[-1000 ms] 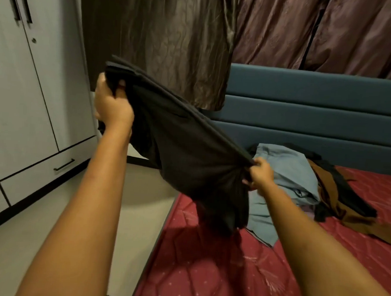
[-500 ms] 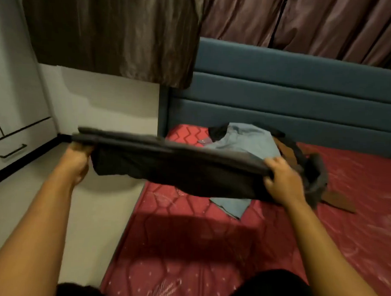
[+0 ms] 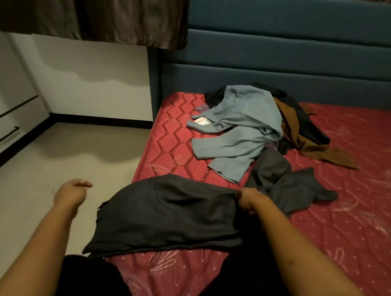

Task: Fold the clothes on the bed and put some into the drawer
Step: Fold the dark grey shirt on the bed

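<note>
While the right hand [image 3: 249,200] pinches the dark grey fabric garment [image 3: 164,214] lying at the left edge of the red quilted mattress [image 3: 344,223], the left hand [image 3: 71,192] hovers beyond that edge, fingers loose, empty.

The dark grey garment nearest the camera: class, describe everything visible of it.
The dark grey garment is plain, soft-looking cloth, spread flat on the red mattress, its left end overhanging the bed's edge. The right hand pinches its far edge; beyond it the cloth lies crumpled. The left hand hovers clear.
</note>
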Motion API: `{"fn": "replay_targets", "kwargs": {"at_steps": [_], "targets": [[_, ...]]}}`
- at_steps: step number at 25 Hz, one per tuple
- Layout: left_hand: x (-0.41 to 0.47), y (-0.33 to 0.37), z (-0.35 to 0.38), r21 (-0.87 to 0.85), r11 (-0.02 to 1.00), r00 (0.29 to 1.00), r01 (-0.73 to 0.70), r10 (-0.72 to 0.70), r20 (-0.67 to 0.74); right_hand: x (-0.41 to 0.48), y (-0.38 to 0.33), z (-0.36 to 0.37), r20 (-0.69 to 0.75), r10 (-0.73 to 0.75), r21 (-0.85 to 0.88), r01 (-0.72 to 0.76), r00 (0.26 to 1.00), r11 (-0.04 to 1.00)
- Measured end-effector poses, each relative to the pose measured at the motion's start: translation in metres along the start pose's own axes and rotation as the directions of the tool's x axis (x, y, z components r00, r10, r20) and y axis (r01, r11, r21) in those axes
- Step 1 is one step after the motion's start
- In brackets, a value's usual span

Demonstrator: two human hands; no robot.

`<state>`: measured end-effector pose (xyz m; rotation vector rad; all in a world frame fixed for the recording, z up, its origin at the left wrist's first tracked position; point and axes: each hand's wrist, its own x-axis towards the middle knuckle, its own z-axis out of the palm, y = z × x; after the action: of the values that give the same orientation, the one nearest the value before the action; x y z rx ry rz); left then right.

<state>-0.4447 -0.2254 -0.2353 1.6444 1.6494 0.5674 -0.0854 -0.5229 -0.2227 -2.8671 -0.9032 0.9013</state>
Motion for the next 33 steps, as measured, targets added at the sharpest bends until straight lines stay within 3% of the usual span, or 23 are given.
{"fn": "replay_targets", "kwargs": {"at_steps": [2,3,6,8,10,13,18,19,20,21,23,24,25,28,30,31,33], "targets": [[-0.043,0.041,0.052,0.046,0.979,0.964,-0.199,0.187,0.187,0.005,0.015,0.002,-0.125,0.097,-0.073,-0.106,0.987,0.992],[-0.066,0.054,0.083,0.078,0.943,0.904,-0.323,0.283,0.320,0.008,0.025,0.003,-0.122,0.146,-0.044,-0.152,0.982,0.987],[-0.130,0.068,0.167,0.183,0.697,0.613,-0.693,0.437,0.659,0.010,0.049,0.007,-0.075,0.252,0.118,-0.242,0.965,0.963],[-0.167,0.070,0.206,0.243,0.547,0.498,-0.801,0.384,0.778,0.023,0.062,0.007,-0.128,0.272,0.298,-0.225,0.954,0.928],[-0.191,0.075,0.229,0.257,0.452,0.431,-0.854,0.339,0.836,0.036,0.069,0.004,-0.155,0.263,0.502,-0.153,0.952,0.851],[-0.205,0.085,0.252,0.260,0.416,0.383,-0.871,0.247,0.890,0.056,0.069,-0.003,-0.142,0.264,0.685,-0.097,0.954,0.722],[-0.219,0.108,0.288,0.252,0.401,0.367,-0.880,0.239,0.899,0.090,0.069,-0.009,-0.156,0.324,0.758,-0.097,0.933,0.644],[-0.221,0.110,0.293,0.236,0.428,0.369,-0.872,0.259,0.893,0.097,0.074,-0.013,-0.177,0.363,0.830,-0.059,0.915,0.555],[-0.223,0.111,0.296,0.218,0.456,0.371,-0.863,0.279,0.886,0.102,0.082,-0.021,-0.186,0.411,0.923,0.015,0.892,0.385],[-0.224,0.109,0.297,0.200,0.475,0.371,-0.857,0.300,0.879,0.106,0.095,-0.031,-0.170,0.457,0.983,0.117,0.873,0.140],[-0.223,0.103,0.292,0.174,0.467,0.353,-0.867,0.330,0.876,0.104,0.128,-0.052,-0.154,0.457,0.872,0.338,0.876,-0.353],[-0.223,0.100,0.292,0.161,0.440,0.326,-0.884,0.332,0.885,0.100,0.151,-0.057,-0.175,0.452,0.774,0.406,0.875,-0.486],[-0.222,0.097,0.290,0.152,0.406,0.297,-0.901,0.323,0.898,0.096,0.171,-0.057,-0.172,0.466,0.725,0.432,0.868,-0.536],[-0.228,0.104,0.291,0.115,0.307,0.203,-0.945,0.273,0.940,0.085,0.222,-0.032,0.049,0.539,0.845,0.253,0.841,-0.471],[-0.233,0.118,0.302,0.074,0.342,0.173,-0.937,0.267,0.948,0.084,0.230,-0.012,0.131,0.531,0.915,0.104,0.837,-0.389],[-0.233,0.126,0.311,0.050,0.392,0.170,-0.919,0.279,0.945,0.084,0.228,-0.012,0.092,0.518,0.937,0.102,0.851,-0.334],[-0.233,0.143,0.331,-0.025,0.518,0.178,-0.855,0.339,0.924,0.090,0.215,-0.023,-0.072,0.475,0.986,0.134,0.877,-0.097]]}}
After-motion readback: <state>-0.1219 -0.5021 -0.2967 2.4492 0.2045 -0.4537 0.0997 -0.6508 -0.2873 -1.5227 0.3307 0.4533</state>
